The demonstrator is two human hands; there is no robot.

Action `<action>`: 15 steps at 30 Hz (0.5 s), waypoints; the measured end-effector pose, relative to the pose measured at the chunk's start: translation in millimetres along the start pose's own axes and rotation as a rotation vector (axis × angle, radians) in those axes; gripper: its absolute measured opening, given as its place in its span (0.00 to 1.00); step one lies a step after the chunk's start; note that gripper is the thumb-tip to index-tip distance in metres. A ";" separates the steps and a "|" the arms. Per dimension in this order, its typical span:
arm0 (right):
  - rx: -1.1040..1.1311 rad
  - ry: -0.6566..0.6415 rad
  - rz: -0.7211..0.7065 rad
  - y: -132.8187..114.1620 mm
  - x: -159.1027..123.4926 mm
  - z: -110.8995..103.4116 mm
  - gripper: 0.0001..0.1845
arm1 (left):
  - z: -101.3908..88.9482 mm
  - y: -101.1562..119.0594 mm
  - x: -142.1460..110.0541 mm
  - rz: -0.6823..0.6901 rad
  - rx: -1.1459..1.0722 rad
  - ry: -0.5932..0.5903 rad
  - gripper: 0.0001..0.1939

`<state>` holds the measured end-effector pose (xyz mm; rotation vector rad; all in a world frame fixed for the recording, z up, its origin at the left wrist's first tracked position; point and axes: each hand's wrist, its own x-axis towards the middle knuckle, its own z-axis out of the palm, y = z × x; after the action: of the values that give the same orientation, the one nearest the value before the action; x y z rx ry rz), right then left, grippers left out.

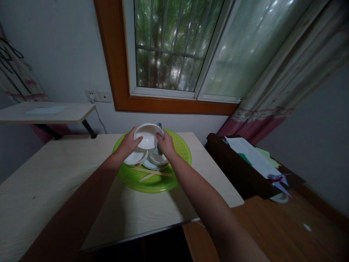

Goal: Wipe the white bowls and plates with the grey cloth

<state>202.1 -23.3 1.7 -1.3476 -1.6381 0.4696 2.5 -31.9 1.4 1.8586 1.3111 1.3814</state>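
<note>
A white bowl (147, 135) is tilted toward me above a round green plastic tray (182, 147). My left hand (130, 142) is closed on the bowl's left side, its thumb inside the rim. At the right rim, my right hand (165, 143) is closed round a bunched grey-green cloth (160, 126), with the thumb against the bowl's inside. Below, a second white bowl (135, 157), another bowl (158, 158) and a white plate (150, 165) rest in the tray. Several wooden chopsticks (152, 171) lie crossed in front of them.
The tray stands on a pale wooden table (68, 163) against the wall under a window (174, 47). A raised shelf (49, 112) is at the left. On the right, papers (248, 153) lie on a dark piece of furniture (231, 163) beside a curtain (259, 98).
</note>
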 end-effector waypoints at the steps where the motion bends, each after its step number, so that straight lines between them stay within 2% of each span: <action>1: -0.003 0.010 -0.009 0.3 0.5 0.4 0.13 | 0.8 -0.3 -0.2 -0.023 0.011 0.008 0.28; 6: 0.074 -0.020 -0.084 -1.5 -2.5 2.9 0.14 | -0.7 0.4 -1.3 -0.039 0.008 0.068 0.27; 11: 0.311 -0.119 -0.170 -11.7 -12.2 -2.4 0.29 | -4.1 0.2 -0.6 -0.018 0.022 0.131 0.25; 15: 0.493 -0.174 -0.209 -16.3 -12.6 -3.5 0.31 | -5.1 1.5 -0.2 -0.005 0.060 0.153 0.24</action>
<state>195.5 -41.0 10.8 -0.7804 -1.6408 0.8191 -1.6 -33.6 4.5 1.8169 1.4452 1.5237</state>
